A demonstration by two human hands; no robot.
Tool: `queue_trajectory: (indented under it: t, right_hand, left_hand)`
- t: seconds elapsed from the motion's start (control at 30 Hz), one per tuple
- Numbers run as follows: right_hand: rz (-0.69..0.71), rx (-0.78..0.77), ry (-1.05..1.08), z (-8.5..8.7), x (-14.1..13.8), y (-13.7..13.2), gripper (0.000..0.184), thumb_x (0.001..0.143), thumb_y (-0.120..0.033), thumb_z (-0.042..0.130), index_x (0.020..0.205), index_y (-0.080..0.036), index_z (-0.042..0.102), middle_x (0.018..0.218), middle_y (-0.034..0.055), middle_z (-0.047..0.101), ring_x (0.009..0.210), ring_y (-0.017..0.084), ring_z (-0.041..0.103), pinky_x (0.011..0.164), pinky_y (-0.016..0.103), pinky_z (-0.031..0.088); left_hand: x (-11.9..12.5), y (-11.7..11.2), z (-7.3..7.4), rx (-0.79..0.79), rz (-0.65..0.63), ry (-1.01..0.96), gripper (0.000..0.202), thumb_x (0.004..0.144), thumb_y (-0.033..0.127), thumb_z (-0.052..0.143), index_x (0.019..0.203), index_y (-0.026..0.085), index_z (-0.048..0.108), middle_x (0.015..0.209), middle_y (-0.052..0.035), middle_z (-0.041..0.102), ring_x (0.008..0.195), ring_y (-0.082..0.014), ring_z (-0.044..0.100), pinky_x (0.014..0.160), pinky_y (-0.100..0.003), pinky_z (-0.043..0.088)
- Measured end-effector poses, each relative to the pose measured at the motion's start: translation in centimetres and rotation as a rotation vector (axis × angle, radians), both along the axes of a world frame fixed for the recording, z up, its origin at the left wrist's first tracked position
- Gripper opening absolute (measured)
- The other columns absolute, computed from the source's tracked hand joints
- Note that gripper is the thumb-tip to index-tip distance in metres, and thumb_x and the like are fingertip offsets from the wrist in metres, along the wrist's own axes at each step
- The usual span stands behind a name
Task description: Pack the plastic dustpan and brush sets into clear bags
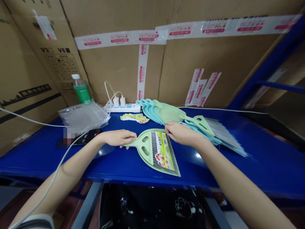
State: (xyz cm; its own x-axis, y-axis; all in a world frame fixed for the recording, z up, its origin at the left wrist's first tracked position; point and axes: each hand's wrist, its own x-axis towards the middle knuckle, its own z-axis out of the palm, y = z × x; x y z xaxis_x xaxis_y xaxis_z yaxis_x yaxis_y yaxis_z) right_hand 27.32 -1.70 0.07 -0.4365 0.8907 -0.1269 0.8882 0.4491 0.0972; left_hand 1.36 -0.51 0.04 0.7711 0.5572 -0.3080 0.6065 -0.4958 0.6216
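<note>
I'm seeing the green dustpan-and-brush set (149, 148) lying mid-frame, lengthwise left to right: left hand (121, 138) gripping its handle (134, 142), right hand (179, 132) (nearer the label card (164, 152)) resting half-curled at the upper edge, hold unclear.

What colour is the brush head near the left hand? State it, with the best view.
The brush head is pale green, clearest in the head view.

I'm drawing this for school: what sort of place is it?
Probably a small packing workspace: several dustpans, clear plastic bags and printed cards lie together on a blue table.
</note>
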Motion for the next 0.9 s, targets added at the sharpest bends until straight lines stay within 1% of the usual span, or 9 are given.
queue_trajectory:
  t: [0.2, 0.43, 0.77, 0.9]
  right_hand:
    - [-0.009, -0.001, -0.007, 0.14, -0.09, -0.09, 0.017, 0.088, -0.007, 0.042, 0.088, -0.012, 0.058, 0.096, 0.0119, 0.061, 0.086, 0.021, 0.059, 0.067, 0.026, 0.037]
    - [-0.028, 0.0, 0.0, 0.18, 0.06, -0.11, 0.017, 0.088, -0.008, 0.042, 0.086, -0.014, 0.058, 0.092, 0.0104, 0.063, 0.08, 0.02, 0.06, 0.063, 0.026, 0.035]
    - [-0.017, 0.014, 0.02, 0.27, 0.44, 0.01, 0.019, 0.084, -0.006, 0.042, 0.083, -0.016, 0.058, 0.088, 0.0086, 0.065, 0.079, 0.02, 0.06, 0.061, 0.026, 0.033]
    - [-0.017, 0.018, 0.007, 0.39, 0.47, -0.05, 0.019, 0.085, -0.006, 0.042, 0.084, -0.016, 0.058, 0.087, 0.0081, 0.065, 0.079, 0.02, 0.059, 0.06, 0.026, 0.032]
  left_hand:
    - [0.08, 0.01, 0.1, -0.002, -0.003, 0.005, 0.026, 0.093, 0.035, 0.032, 0.078, 0.019, 0.044, 0.066, 0.0018, 0.056, 0.049, -0.0084, 0.046, 0.051, -0.021, 0.039]
    - [-0.02, 0.0, -0.01, -0.006, 0.003, -0.003, 0.029, 0.093, 0.041, 0.034, 0.078, 0.019, 0.045, 0.066, 0.0023, 0.056, 0.05, -0.008, 0.046, 0.051, -0.021, 0.038]
    - [0.04, 0.0, 0.05, 0.002, 0.002, 0.008, 0.026, 0.093, 0.036, 0.033, 0.078, 0.019, 0.045, 0.066, 0.0014, 0.057, 0.05, -0.0084, 0.047, 0.051, -0.021, 0.039]
    - [0.01, 0.01, 0.01, 0.006, 0.003, 0.008, 0.027, 0.093, 0.038, 0.033, 0.077, 0.019, 0.044, 0.066, 0.002, 0.057, 0.049, -0.008, 0.047, 0.052, -0.021, 0.039]
